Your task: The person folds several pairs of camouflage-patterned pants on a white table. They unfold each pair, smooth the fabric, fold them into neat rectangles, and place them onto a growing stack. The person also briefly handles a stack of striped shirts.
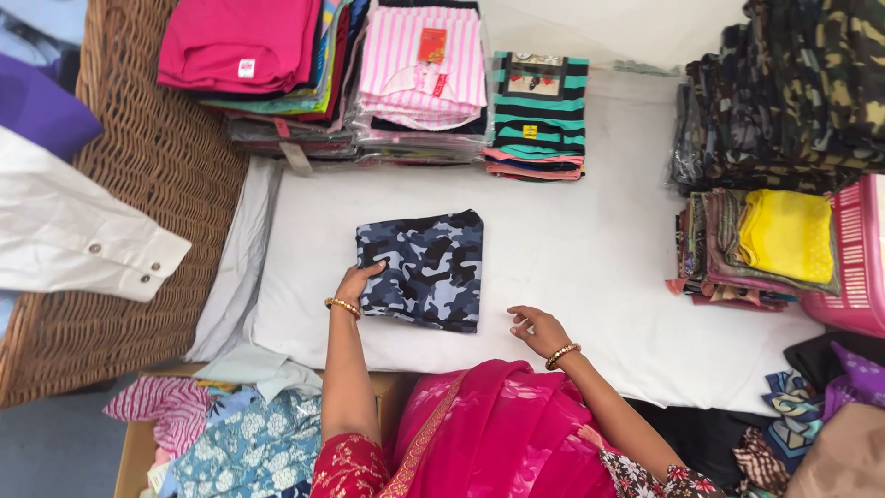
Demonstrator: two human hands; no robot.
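A folded blue-grey camouflage garment point(424, 267) lies on the white sheet point(590, 249) in the middle. My left hand point(355, 281) rests on its near left edge, fingers over the cloth. My right hand point(537, 329) hovers just right of the garment above the sheet, fingers loosely curled, holding nothing. Both wrists wear gold bangles. Pink fabric point(498, 433) drapes over my lap below.
Stacks of folded clothes line the back: a pink-topped pile point(244, 46), pink-striped packs point(422, 65), green-black striped tops point(539, 111). Camouflage stacks point(793, 92), a yellow cloth point(788, 235) and a pink basket point(857, 267) sit right. A wicker chair point(147, 184) stands left.
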